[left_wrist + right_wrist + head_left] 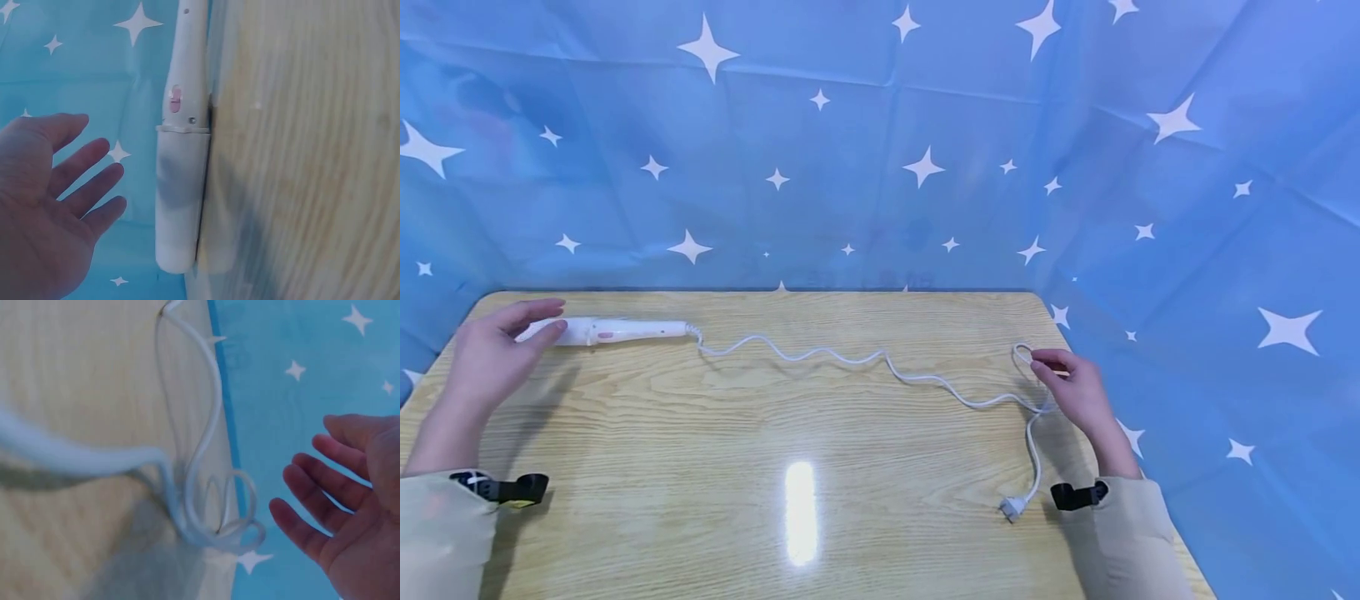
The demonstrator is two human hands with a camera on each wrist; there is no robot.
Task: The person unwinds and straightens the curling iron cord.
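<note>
A white corded appliance, like a hair styling iron, [640, 331] lies lengthwise at the table's back left. The left wrist view shows its pink switch [176, 99] and wide rounded end [181, 206]. My left hand [493, 350] hovers at that end; in the left wrist view the hand [56, 187] has its fingers spread, apart from the appliance. The white cord [842, 359] runs in waves to the right and ends in a two-pin plug [1012, 507]. Beside the cord's small loops [217, 394] is my right hand [362, 519], fingers loosely extended and holding nothing.
The wooden table [700, 467] has rounded back corners. A blue curtain with white stars [850, 167] hangs behind and along both sides. A bright light reflection [801, 512] shows on the tabletop near the front.
</note>
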